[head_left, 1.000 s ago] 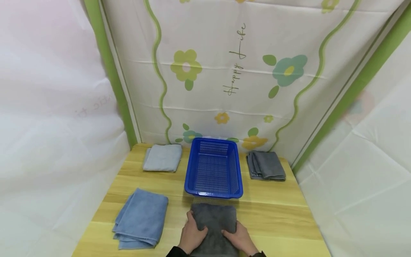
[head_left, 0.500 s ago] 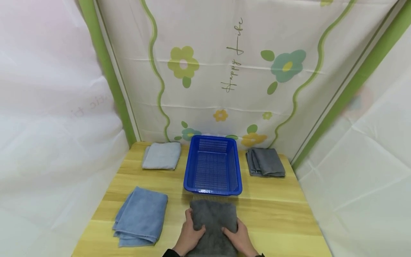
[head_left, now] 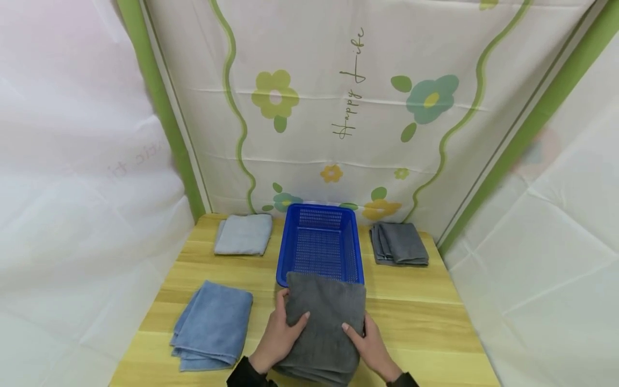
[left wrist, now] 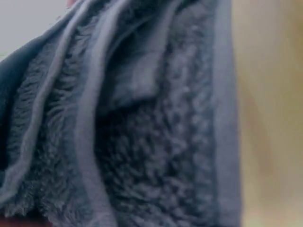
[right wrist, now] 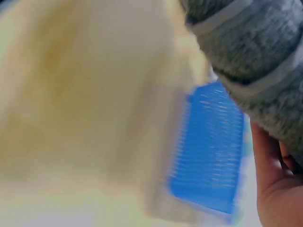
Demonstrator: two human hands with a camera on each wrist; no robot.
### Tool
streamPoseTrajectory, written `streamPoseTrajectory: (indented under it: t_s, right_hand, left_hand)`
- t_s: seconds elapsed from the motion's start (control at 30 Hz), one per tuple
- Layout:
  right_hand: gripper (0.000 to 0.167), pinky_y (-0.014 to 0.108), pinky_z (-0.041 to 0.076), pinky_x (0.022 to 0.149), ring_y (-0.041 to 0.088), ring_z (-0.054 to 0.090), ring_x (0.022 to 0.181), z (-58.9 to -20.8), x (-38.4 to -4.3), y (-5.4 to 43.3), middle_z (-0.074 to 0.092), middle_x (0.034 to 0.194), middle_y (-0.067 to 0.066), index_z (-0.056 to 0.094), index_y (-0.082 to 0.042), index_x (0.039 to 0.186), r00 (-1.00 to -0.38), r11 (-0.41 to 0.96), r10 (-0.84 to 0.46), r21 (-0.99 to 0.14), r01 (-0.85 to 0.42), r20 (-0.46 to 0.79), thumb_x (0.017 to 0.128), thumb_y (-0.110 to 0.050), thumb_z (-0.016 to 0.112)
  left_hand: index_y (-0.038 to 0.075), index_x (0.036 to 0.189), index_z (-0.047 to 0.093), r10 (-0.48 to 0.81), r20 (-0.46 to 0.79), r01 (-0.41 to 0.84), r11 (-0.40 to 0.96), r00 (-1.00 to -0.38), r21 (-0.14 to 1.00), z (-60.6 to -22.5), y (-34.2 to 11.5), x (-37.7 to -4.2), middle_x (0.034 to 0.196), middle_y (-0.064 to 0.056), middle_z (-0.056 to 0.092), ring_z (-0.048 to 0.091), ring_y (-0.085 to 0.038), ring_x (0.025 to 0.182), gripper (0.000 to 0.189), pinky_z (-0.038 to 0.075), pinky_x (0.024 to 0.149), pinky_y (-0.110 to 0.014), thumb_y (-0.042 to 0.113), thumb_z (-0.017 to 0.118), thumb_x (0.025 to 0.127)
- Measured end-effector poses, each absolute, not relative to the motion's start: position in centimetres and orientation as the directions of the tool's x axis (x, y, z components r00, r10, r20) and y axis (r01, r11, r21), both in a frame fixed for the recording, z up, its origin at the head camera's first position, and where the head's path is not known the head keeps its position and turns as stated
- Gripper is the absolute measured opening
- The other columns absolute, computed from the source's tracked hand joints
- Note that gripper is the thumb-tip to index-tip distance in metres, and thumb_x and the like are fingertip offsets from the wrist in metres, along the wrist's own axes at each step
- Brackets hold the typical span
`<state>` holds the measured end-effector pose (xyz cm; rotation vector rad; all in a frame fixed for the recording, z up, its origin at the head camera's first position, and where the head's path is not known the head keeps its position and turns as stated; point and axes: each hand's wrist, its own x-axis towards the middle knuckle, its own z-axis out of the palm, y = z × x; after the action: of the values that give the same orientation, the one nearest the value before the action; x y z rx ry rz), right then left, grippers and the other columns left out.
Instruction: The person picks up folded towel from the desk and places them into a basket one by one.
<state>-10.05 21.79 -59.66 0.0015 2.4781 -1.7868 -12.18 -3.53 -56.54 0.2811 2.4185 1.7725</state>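
Both hands grip a folded dark grey towel [head_left: 325, 322] by its two sides, thumbs on top and fingers around the edges. On its left side is my left hand [head_left: 280, 333]; my right hand [head_left: 371, 344] holds the right side. The towel's far end overlaps the near rim of a blue plastic basket [head_left: 320, 247]. In the left wrist view, the folded layers of the grey towel [left wrist: 156, 156] fill most of the picture. The right wrist view shows part of the right hand [right wrist: 279, 189] under the towel [right wrist: 255, 56], with the basket [right wrist: 208, 146] blurred beyond.
A folded blue towel [head_left: 213, 325] lies at the front left of the wooden table [head_left: 416, 328]. At the back stand a folded light grey towel [head_left: 244, 235] on the left and another dark grey towel [head_left: 400, 244] on the right. A patterned curtain [head_left: 309, 129] closes off the back.
Both hands have raised the dark grey towel off the table and moved it forward, so it now covers the basket's near rim. The basket and other towels stay put.
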Motion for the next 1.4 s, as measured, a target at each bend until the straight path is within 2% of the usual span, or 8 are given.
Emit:
streamPoseTrajectory:
  t_s: [0.17,0.33,0.5,0.6,0.77,1.03,1.27,1.4]
  right_hand:
    - [0.054,0.039,0.058,0.086,0.027,0.069,0.105,-56.2,-12.6,22.3,0.066,0.125,0.019,0.051,-0.001,0.141,-0.998,0.403,0.035,-0.914,-0.040,0.059,0.100,-0.032,0.065]
    - [0.055,0.047,0.056,0.093,0.031,0.068,0.109,-54.1,-16.1,22.7,0.066,0.126,0.020,0.051,-0.002,0.142,-0.994,0.430,0.046,-0.900,-0.068,0.097,0.103,-0.039,0.059]
    - [0.065,0.054,0.050,0.102,0.038,0.062,0.120,-53.6,-19.4,22.9,0.058,0.138,0.024,0.041,-0.004,0.151,-0.998,0.412,0.029,-0.910,-0.042,0.059,0.104,-0.048,0.053]
    - [0.068,0.055,0.048,0.105,0.040,0.060,0.124,-53.6,-21.2,22.9,0.055,0.142,0.025,0.035,-0.006,0.155,-1.000,0.391,0.021,-0.920,-0.011,0.021,0.105,-0.050,0.050]
    - [0.071,0.056,0.045,0.108,0.043,0.055,0.129,-52.9,-23.8,22.5,0.049,0.147,0.026,0.031,-0.006,0.157,-0.999,0.335,0.014,-0.941,0.046,-0.044,0.104,-0.047,0.053]
    - [0.089,0.057,0.030,0.120,0.046,0.029,0.148,-52.1,-27.1,22.2,0.022,0.164,0.027,0.009,-0.007,0.164,-0.995,0.380,0.029,-0.920,0.100,-0.097,0.099,-0.035,0.063]
    - [0.082,0.054,0.033,0.119,0.045,0.032,0.147,-52.6,-29.5,22.1,0.027,0.162,0.026,0.014,-0.004,0.162,-0.993,0.405,-0.008,-0.909,0.104,-0.117,0.101,-0.028,0.063]
    - [0.082,0.057,0.033,0.117,0.049,0.031,0.146,-52.8,-31.0,21.9,0.026,0.159,0.033,0.011,0.006,0.159,-0.987,0.445,-0.041,-0.887,0.124,-0.158,0.102,-0.025,0.060]
  left_hand:
    - [0.009,0.152,0.022,0.216,0.138,0.199,0.294,-0.967,0.935,-53.5,-3.0,-14.4,0.148,-0.031,0.041,0.048,-0.042,0.136,0.074,0.041,0.107,-0.063,0.047,0.060,0.101]
    - [0.007,0.155,0.017,0.274,0.204,0.291,0.327,-0.940,0.899,-51.8,-2.5,-17.7,0.150,-0.035,0.039,0.047,-0.045,0.136,0.077,0.040,0.108,-0.064,0.040,0.061,0.101]
    - [0.007,0.158,0.005,0.412,0.185,0.343,0.352,-0.892,0.871,-51.8,-2.8,-21.2,0.164,-0.030,0.016,0.026,-0.046,0.150,0.081,0.031,0.116,-0.064,0.031,0.059,0.102]
    - [0.008,0.158,0.004,0.480,0.194,0.387,0.345,-0.856,0.855,-52.4,-2.9,-22.9,0.166,-0.027,0.011,0.020,-0.045,0.153,0.079,0.027,0.118,-0.064,0.029,0.056,0.103]
    - [0.010,0.159,0.007,0.481,0.234,0.431,0.353,-0.845,0.830,-53.2,-2.4,-25.5,0.166,-0.026,0.014,0.021,-0.041,0.153,0.072,0.028,0.119,-0.061,0.028,0.052,0.106]
    - [0.010,0.160,0.006,0.433,0.206,0.394,0.407,-0.878,0.824,-52.8,-2.2,-29.5,0.167,-0.024,0.015,0.025,-0.041,0.152,0.070,0.030,0.120,-0.056,0.022,0.050,0.107]
    - [0.010,0.161,0.005,0.514,0.189,0.422,0.384,-0.837,0.821,-52.8,-3.0,-32.6,0.165,-0.030,0.015,0.028,-0.048,0.148,0.071,0.031,0.117,-0.060,0.033,0.047,0.109]
    - [0.008,0.160,0.006,0.534,0.155,0.407,0.393,-0.831,0.825,-53.4,-3.1,-34.2,0.165,-0.031,0.012,0.026,-0.049,0.149,0.073,0.029,0.118,-0.060,0.033,0.049,0.108]
